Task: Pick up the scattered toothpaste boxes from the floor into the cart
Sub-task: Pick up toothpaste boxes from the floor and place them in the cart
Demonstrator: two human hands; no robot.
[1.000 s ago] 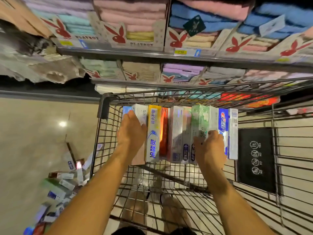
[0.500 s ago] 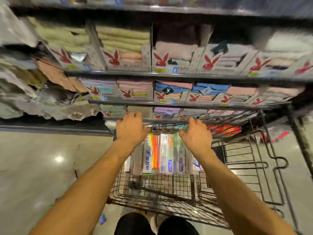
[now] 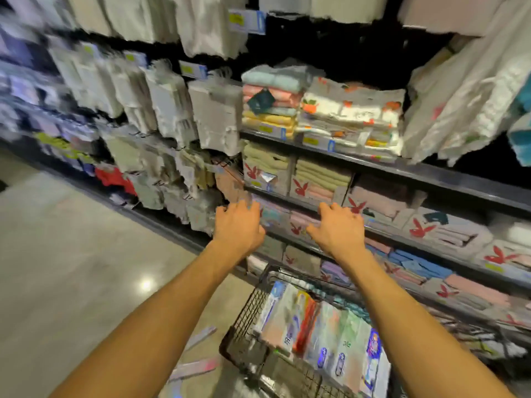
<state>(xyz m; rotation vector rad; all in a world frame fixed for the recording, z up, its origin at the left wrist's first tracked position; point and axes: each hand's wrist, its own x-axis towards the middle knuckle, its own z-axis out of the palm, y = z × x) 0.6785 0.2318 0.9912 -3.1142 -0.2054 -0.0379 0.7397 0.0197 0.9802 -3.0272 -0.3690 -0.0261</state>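
Reaching forward with left hand (image 3: 238, 225) and right hand (image 3: 339, 231), both loosely spread and empty, above cart (image 3: 247, 314) packed with toothpaste boxes (image 3: 324, 331). Left to collect: stray boxes (image 3: 198, 366) on floor (image 3: 71, 268), near left of cart, lying slantwise, closer to left hand.

This is a shop aisle, in the household-linen section of a store. Long dark metal shelves (image 3: 402, 168) run in tiers, stacked with folded towels (image 3: 270, 110) set in cardboard display trays (image 3: 300, 188) printed with a red rabbit logo. Yellow-and-blue price labels (image 3: 319, 142) are clipped along the shelf edges. To the left, packaged cloths (image 3: 169, 110) hang in rows. A wire shopping cart (image 3: 247, 311) holding toothpaste boxes (image 3: 330, 334) stands on the polished floor (image 3: 71, 268) beside the shelving.
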